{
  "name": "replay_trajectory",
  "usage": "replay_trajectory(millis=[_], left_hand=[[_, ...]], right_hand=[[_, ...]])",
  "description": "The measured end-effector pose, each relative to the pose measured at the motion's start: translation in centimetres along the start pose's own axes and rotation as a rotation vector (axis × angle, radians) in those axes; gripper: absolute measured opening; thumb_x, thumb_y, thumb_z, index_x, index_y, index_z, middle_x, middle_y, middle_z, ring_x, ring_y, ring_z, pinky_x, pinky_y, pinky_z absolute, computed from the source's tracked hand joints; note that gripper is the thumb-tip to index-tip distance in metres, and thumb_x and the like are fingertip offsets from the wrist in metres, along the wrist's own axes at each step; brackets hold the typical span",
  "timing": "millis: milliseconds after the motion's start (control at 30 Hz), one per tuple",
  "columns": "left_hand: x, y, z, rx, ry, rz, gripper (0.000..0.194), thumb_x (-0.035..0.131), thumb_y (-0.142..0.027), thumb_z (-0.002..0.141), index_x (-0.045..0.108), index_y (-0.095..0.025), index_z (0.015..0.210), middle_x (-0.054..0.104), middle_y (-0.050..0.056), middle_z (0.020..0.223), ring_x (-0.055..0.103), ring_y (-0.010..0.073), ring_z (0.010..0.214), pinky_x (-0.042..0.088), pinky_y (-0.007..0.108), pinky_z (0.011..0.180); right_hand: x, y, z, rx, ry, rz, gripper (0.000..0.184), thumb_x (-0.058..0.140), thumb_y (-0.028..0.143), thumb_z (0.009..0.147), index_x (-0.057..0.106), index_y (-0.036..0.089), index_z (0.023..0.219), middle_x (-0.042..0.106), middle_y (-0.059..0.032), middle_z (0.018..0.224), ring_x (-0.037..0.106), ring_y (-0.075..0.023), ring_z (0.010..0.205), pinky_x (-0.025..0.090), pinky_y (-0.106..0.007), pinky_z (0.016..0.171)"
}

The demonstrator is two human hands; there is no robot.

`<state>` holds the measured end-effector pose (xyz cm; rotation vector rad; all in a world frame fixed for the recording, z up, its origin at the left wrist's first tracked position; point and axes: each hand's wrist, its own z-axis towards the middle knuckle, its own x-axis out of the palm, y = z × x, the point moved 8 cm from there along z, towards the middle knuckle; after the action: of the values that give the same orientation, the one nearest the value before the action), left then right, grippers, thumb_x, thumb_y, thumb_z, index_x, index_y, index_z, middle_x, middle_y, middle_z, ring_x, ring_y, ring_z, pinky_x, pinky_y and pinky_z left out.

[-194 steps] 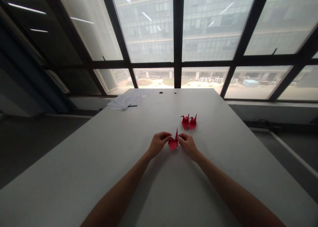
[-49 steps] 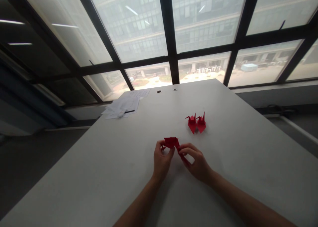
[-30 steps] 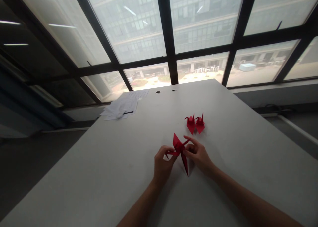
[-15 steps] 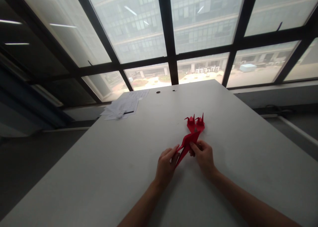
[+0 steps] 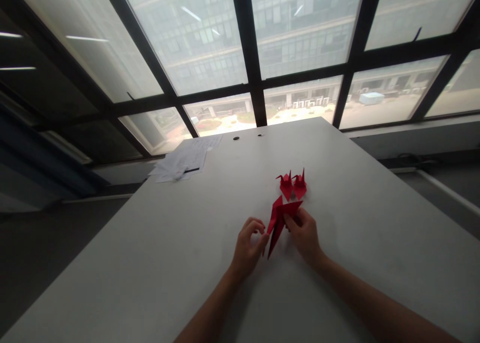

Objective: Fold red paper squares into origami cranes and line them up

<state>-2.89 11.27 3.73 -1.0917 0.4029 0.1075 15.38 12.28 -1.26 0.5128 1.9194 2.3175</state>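
A partly folded red origami paper (image 5: 278, 218) with several pointed flaps is held just above the table. My right hand (image 5: 305, 235) pinches it from the right, thumb on the near face and the other fingers behind. At its left flap is my left hand (image 5: 248, 248), with curled fingers and the thumb tip against the paper; a narrow red point shows below that thumb. Just beyond stand two finished red paper cranes, a left crane (image 5: 286, 184) and a right crane (image 5: 299, 185), side by side.
The white table (image 5: 168, 243) stretches toward large windows (image 5: 300, 28) with dark frames. Loose printed papers (image 5: 183, 159) with a dark strip lie at its far left. Near the far edge is a round cable hole (image 5: 236, 138). A dark blue curtain (image 5: 41, 153) hangs at the left.
The folded paper has turned and its flaps have spread apart, one now pointing up and away. My left fingers have shifted and loosened along the left flap. The view has moved slightly.
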Motion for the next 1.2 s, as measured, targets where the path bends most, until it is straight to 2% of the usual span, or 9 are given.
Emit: replay_trajectory(millis=[100, 200, 300, 500, 600, 767, 867, 1000, 1200], left_hand=[[-1.1, 0.2, -0.1, 0.003, -0.147, 0.051, 0.026, 0.067, -0.042, 0.087, 0.053, -0.02, 0.083, 0.054, 0.001, 0.084, 0.052, 0.0174, 0.079, 0.043, 0.029, 0.073], [-0.3, 0.4, 0.0, -0.008, -0.052, 0.082, 0.021, 0.066, -0.039, 0.088, 0.06, -0.02, 0.085, 0.059, 0.002, 0.085, 0.054, 0.018, 0.081, 0.042, 0.028, 0.074], [0.3, 1.0, -0.1, -0.072, 0.012, 0.099, 0.016, 0.063, -0.034, 0.091, 0.065, -0.019, 0.084, 0.064, 0.002, 0.08, 0.057, 0.0169, 0.075, 0.042, 0.027, 0.071], [0.4, 2.4, -0.3, -0.207, -0.045, 0.005, 0.014, 0.058, -0.034, 0.092, 0.06, -0.02, 0.096, 0.066, 0.0, 0.079, 0.059, 0.0146, 0.07, 0.044, 0.024, 0.066], [0.7, 2.2, -0.3, -0.194, -0.02, 0.084, 0.018, 0.056, -0.035, 0.094, 0.064, -0.019, 0.09, 0.068, 0.002, 0.082, 0.061, 0.015, 0.072, 0.045, 0.025, 0.066], [0.2, 2.0, -0.3, -0.175, -0.103, 0.212, 0.02, 0.076, -0.031, 0.078, 0.064, -0.02, 0.089, 0.069, 0.001, 0.084, 0.063, 0.0158, 0.075, 0.046, 0.025, 0.064], [0.1, 1.9, -0.3, -0.159, -0.107, 0.239, 0.012, 0.069, -0.03, 0.085, 0.066, -0.02, 0.089, 0.069, 0.002, 0.086, 0.064, 0.0163, 0.078, 0.046, 0.026, 0.068], [-0.3, 2.5, -0.3, -0.25, -0.104, 0.117, 0.023, 0.058, -0.037, 0.093, 0.07, -0.018, 0.089, 0.07, 0.003, 0.08, 0.063, 0.0157, 0.067, 0.047, 0.025, 0.061], [-0.4, 3.2, -0.4, -0.328, -0.126, -0.028, 0.027, 0.063, -0.043, 0.089, 0.069, -0.018, 0.099, 0.071, 0.002, 0.074, 0.061, 0.0155, 0.061, 0.045, 0.023, 0.055]], right_hand=[[1.4, 0.2, -0.5, -0.017, 0.147, -0.061, 0.022, 0.07, 0.038, 0.084, 0.064, 0.017, 0.084, 0.062, -0.001, 0.07, 0.053, -0.0152, 0.062, 0.042, -0.026, 0.057], [2.0, 0.5, -0.8, -0.022, 0.203, -0.08, 0.021, 0.068, 0.037, 0.085, 0.064, 0.017, 0.079, 0.059, 0.0004, 0.067, 0.05, -0.0144, 0.06, 0.04, -0.026, 0.055], [1.8, 0.8, -0.7, -0.03, 0.189, -0.115, 0.024, 0.066, 0.038, 0.087, 0.062, 0.018, 0.074, 0.056, 0.0013, 0.063, 0.048, -0.014, 0.059, 0.038, -0.026, 0.055], [1.5, 1.0, -0.4, 0.005, 0.156, -0.117, 0.029, 0.064, 0.042, 0.088, 0.062, 0.019, 0.071, 0.055, 0.0021, 0.06, 0.046, -0.014, 0.055, 0.037, -0.026, 0.053], [1.7, 1.2, -0.4, -0.008, 0.18, -0.125, 0.029, 0.064, 0.041, 0.088, 0.061, 0.019, 0.07, 0.056, 0.0019, 0.06, 0.047, -0.0142, 0.055, 0.038, -0.027, 0.053], [2.1, 1.1, -0.7, -0.022, 0.238, -0.15, 0.026, 0.062, 0.039, 0.09, 0.063, 0.018, 0.074, 0.059, 0.0004, 0.065, 0.05, -0.0149, 0.059, 0.039, -0.027, 0.056], [2.3, 1.1, -0.8, -0.043, 0.261, -0.165, 0.026, 0.062, 0.04, 0.09, 0.064, 0.018, 0.076, 0.061, -0.0007, 0.068, 0.052, -0.0158, 0.061, 0.041, -0.027, 0.058], [2.0, 1.0, -0.7, -0.035, 0.213, -0.159, 0.027, 0.061, 0.042, 0.091, 0.064, 0.018, 0.077, 0.062, -0.0014, 0.071, 0.054, -0.0169, 0.064, 0.043, -0.028, 0.059], [1.8, 0.7, -0.5, -0.031, 0.188, -0.153, 0.028, 0.06, 0.044, 0.091, 0.064, 0.019, 0.078, 0.061, -0.0014, 0.072, 0.054, -0.0172, 0.064, 0.044, -0.028, 0.059]])
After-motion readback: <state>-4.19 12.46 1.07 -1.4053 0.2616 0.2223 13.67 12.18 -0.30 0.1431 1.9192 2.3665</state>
